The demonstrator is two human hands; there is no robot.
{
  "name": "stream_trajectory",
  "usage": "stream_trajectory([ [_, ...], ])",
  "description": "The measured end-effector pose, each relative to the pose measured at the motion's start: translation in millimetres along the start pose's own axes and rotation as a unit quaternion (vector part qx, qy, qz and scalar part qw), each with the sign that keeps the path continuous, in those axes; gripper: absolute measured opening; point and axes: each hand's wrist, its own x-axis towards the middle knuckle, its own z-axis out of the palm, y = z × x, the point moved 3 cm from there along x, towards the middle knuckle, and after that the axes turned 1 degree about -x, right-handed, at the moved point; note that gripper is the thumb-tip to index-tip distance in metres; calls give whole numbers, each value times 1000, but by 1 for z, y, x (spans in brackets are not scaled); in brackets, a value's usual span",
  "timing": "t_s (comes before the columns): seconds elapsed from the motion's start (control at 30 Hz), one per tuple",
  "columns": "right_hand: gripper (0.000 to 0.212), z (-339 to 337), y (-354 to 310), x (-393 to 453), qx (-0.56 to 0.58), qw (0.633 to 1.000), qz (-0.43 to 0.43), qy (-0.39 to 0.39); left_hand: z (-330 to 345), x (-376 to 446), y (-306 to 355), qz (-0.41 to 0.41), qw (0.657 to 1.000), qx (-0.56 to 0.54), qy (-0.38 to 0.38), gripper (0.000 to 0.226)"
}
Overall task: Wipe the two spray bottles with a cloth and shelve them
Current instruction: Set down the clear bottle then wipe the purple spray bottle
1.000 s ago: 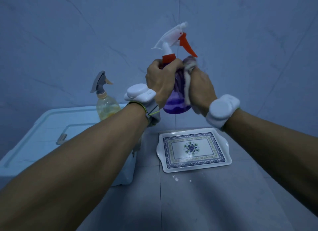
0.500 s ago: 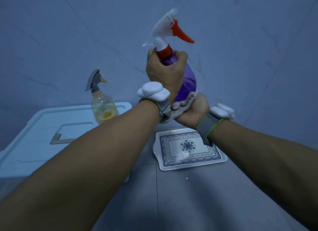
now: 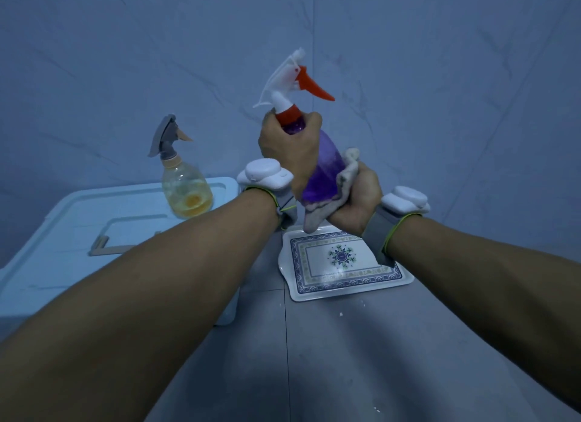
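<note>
While gripped — purple bottle (image 3: pixel 323 170) above cloth (image 3: pixel 344 182)

There is only one view, from a camera worn on the person's head, looking forward and down along both forearms. It sits close behind the hands, which meet near the middle of the frame. The wide lens bends the tiled wall (image 3: pixel 440 75) at the far side and takes in the floor (image 3: pixel 345 358) nearest the person.

I see a purple bottle (image 3: pixel 320 170) of glossy see-through plastic, a soft matt cloth (image 3: pixel 345 182), a shiny glazed-looking tray (image 3: pixel 314 292), and a smooth plastic bin lid (image 3: pixel 63 220).
</note>
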Motion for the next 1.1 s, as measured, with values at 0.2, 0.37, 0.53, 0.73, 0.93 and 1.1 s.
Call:
stream_trajectory([
  [0.2,90,-14,19,7,-216,976,13,40,-3,1,-18,129,988,80,-41,21],
  [0.37,73,-28,22,6,-536,842,12,58,-22,-1,-49,133,960,207,-131,20],
  [0.53,49,2,28,2,-709,705,-2,6,-47,11,-39,107,957,237,-131,18],
  [0.73,36,56,17,-16,-762,641,-81,-45,-93,21,12,150,958,216,-116,21],
  [0.93,28,113,45,-11,-703,691,-111,-125,-159,50,51,176,955,237,-1,22],
  [1.1,45,130,93,3,-778,593,-155,-137,-207,75,44,148,955,244,84,20],
])
